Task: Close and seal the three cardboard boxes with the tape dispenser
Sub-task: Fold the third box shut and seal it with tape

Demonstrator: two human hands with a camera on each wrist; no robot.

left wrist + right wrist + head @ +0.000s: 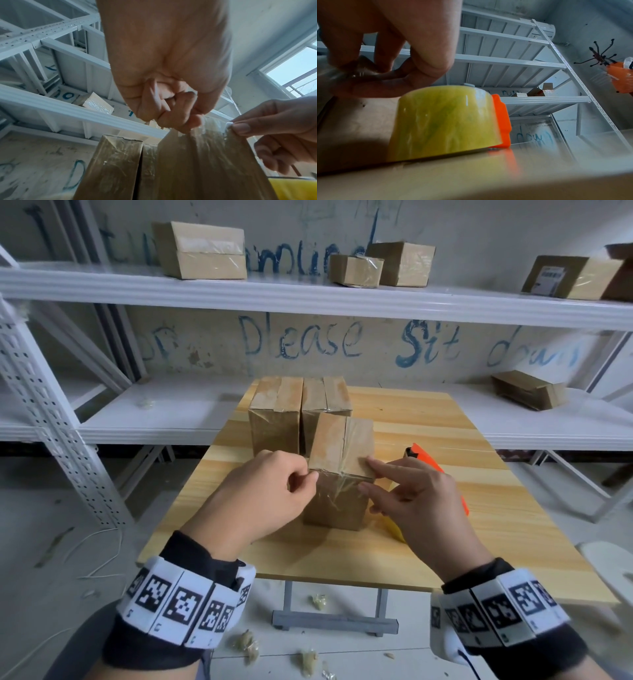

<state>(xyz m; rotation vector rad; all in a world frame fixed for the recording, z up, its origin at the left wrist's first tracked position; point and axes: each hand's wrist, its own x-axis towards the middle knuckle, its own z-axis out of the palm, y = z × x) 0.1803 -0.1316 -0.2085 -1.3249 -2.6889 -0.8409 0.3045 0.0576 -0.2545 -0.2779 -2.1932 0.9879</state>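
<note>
Three boxes stand on the table [445, 508], all taped on top; two sit side by side at the rear [276, 405], the near box [337, 474] directly ahead between both hands. Left hand [263, 498], fingers curled, pinches the tape [337, 491] at the box's near top-left edge. Right hand [418, 498], fingers extended, presses the near top-right corner. Tape runs front to back and down the front face. Dispenser [428, 463] lies just right of the box, behind the right hand, so that hand is the nearer one.
</note>
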